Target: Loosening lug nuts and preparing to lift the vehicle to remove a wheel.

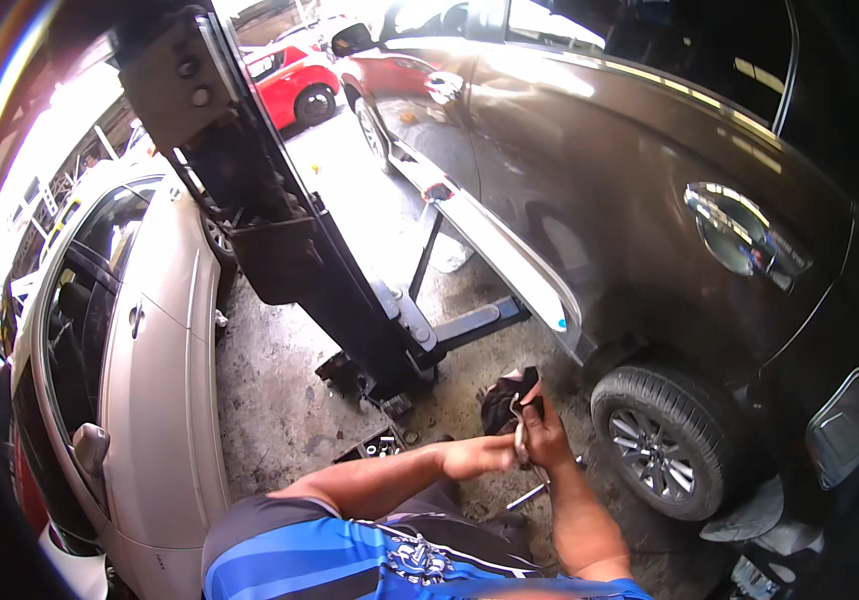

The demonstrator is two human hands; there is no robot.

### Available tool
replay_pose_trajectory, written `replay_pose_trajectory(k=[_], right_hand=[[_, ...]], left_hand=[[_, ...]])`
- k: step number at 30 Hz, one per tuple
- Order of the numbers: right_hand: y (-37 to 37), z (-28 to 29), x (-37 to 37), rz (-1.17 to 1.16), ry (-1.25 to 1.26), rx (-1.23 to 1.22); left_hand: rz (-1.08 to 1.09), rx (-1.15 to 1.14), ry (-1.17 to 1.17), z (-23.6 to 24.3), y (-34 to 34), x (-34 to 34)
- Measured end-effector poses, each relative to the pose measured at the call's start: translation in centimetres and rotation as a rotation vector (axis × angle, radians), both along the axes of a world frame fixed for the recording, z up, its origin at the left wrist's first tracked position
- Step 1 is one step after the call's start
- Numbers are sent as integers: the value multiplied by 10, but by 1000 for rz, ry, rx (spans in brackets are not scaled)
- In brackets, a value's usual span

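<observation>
Shirt: a blue patterned shirt (295,560) is seen nearest the camera, along the lower edge.
Left hand: the left hand (478,457) is set against the lower end of a slim metal piece (521,432); whether its fingers are clamped there cannot be told.
Right hand: the right hand (548,438) is closed on a dark cloth (503,403) — the metal piece is held beside it, between the two hands, above the floor (285,400).
Floor: a silver rod (527,497) is seen beyond the forearms; a tray of sockets (380,444) is placed near the foot of the dark lift post (300,250).
Right side: a brown car (590,150) is seen, its rear wheel (655,445) near the right hand.
Left side: a beige car (165,350) is parked beyond the post.
</observation>
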State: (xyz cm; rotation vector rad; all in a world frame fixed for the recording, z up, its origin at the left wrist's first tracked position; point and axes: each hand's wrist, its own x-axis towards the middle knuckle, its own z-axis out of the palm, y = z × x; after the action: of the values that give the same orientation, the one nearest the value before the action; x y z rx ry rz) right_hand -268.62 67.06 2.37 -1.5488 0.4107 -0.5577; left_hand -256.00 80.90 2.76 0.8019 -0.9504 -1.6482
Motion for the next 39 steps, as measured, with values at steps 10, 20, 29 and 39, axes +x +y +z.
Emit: replay_pose_trajectory(k=[10, 20, 29, 39], right_hand=[[12, -75, -49, 167, 806, -140], [-26, -109, -87, -11, 1022, -146], [-7, -115, -158, -124, 1185, 281], [19, -199, -244, -315, 1199, 312]], left_hand=[[1509, -355, -1599, 219, 120, 185], [1702, -295, -2384, 391, 115, 283], [1765, -401, -2445, 373, 94, 328], [1346, -666, -2752, 389, 95, 363]])
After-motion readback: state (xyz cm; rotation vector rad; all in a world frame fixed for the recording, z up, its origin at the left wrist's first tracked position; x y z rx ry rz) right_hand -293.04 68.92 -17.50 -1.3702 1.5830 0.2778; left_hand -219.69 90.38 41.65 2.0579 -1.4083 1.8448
